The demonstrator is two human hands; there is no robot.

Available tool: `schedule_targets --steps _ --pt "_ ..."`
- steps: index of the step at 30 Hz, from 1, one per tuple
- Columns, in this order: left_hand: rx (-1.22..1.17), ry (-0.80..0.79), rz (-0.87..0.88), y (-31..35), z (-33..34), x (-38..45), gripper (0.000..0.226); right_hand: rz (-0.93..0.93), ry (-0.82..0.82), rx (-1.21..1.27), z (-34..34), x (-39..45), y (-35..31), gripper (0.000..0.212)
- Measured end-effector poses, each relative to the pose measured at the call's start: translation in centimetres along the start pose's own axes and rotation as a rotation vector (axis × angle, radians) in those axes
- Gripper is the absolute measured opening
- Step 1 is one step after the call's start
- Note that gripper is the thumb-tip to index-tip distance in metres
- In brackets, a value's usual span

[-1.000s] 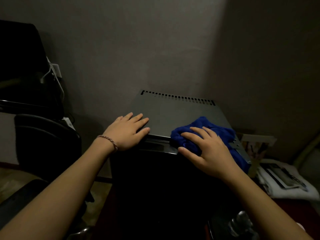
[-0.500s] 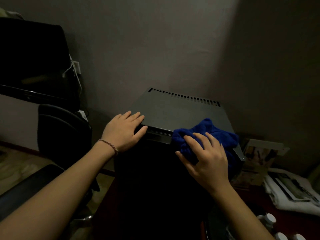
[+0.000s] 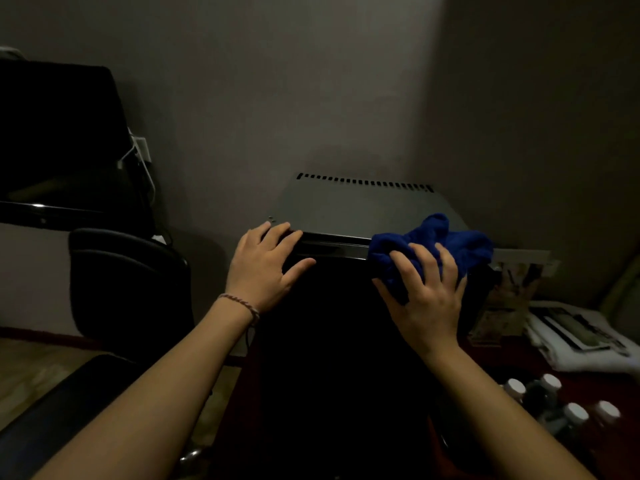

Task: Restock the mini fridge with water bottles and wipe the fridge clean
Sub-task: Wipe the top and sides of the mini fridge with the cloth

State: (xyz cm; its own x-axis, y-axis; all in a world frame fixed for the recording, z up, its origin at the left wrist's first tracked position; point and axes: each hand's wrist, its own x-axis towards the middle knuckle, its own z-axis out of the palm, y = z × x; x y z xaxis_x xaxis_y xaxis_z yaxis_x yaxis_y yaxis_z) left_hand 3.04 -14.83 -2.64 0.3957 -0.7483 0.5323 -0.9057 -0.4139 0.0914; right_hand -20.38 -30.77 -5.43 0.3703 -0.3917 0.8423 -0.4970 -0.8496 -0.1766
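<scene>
Since 1 second ago, right hand (image 3: 427,292) dragged the blue cloth (image 3: 446,244), bunched under spread fingers, to the fridge (image 3: 363,209) front edge; left hand (image 3: 265,265) rests flat. Wiping's underway, bottles (image 3: 575,410) near the right wrist look unstocked.

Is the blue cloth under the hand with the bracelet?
No, the blue cloth is under the right hand; the left hand with the bracelet rests on the fridge.

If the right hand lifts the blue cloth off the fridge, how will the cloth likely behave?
The blue cloth is bunched in soft folds over the fridge front edge, so it will probably sag and droop. It looks light; the right hand alone should manage it. Its fuzzy surface probably will not slip.
</scene>
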Motion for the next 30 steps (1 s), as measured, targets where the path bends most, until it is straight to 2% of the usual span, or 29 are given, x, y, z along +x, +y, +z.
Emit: schedule_targets --steps 4,5,8,11,14,19,24,30 --pt "-0.136 0.100 -0.022 -0.3 2.2 -2.2 0.070 -0.012 0.060 0.003 1.5 -1.6 -0.4 0.048" --pt "-0.185 0.115 -0.031 -0.2 3.2 -3.0 0.080 -0.022 0.074 0.018 2.0 -2.1 -0.4 0.048" --pt "-0.280 0.015 -0.031 -0.2 6.4 -5.6 0.118 -0.081 0.135 0.028 3.3 -3.1 -0.1 0.048" --pt "-0.375 0.039 -0.054 0.0 9.2 -7.3 0.133 -0.185 0.219 -0.035 4.4 -3.1 1.0 0.050" --pt "-0.477 0.182 -0.051 0.1 11.5 -8.3 0.131 -0.233 0.262 -0.085 5.7 -4.6 1.9 0.051" --pt "-0.545 0.306 0.041 -0.6 14.8 -9.9 0.135 -0.249 0.195 -0.148 9.0 -9.8 2.5 0.055" --pt "-0.576 0.295 -0.105 -0.9 19.4 -13.0 0.144 -0.271 0.130 -0.204 11.7 -15.6 3.6 0.059" --pt "-0.705 0.332 -0.142 -1.3 25.6 -16.8 0.141 -0.217 0.144 -0.284 16.1 -22.0 4.2 0.059"
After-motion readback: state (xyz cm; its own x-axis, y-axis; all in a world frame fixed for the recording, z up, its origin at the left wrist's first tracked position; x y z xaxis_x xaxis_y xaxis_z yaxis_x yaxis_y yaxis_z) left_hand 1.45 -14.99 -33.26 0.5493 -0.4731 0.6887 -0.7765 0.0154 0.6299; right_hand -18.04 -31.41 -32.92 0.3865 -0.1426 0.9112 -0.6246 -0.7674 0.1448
